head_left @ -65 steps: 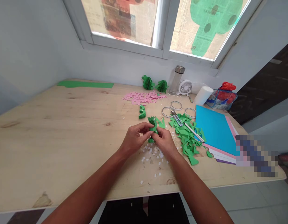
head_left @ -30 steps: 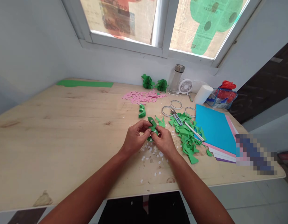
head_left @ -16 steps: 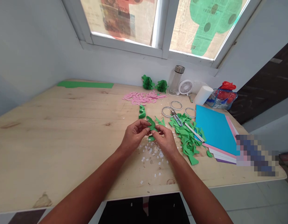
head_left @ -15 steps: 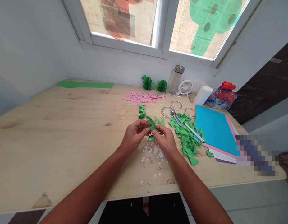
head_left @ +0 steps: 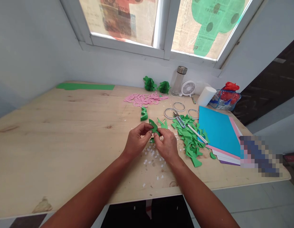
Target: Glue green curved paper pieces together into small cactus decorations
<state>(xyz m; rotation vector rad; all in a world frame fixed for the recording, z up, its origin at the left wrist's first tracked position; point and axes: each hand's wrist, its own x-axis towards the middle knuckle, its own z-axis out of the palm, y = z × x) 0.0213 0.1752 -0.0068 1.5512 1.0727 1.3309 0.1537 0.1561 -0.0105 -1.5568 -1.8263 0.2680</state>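
Observation:
A curved green paper cutout (head_left: 152, 125) is pinched between both hands above the table. My left hand (head_left: 138, 138) grips its left side with thumb and fingertips. On its lower right side, my right hand (head_left: 166, 141) has thumb and fingers closed on it. Part of another green piece (head_left: 152, 140) shows just below the fingers. Beyond my left hand lies a small stack of curved green cutouts (head_left: 144, 114). Tiny white paper bits (head_left: 154, 155) are scattered on the wood under my hands.
Green paper scraps (head_left: 191, 139) lie to the right, with snips (head_left: 179, 119) and a white pen (head_left: 196, 133) on them. Tape rolls (head_left: 179, 106), pink cutouts (head_left: 145, 99), a glass bottle (head_left: 179, 80) and a small fan (head_left: 188, 88) stand or lie behind. Blue sheets (head_left: 219, 129) are farther right.
My hands keep hold of the green cutout and shift slightly. My right hand's fingers have moved a little left, closer to my left hand. The whole view has shifted slightly.

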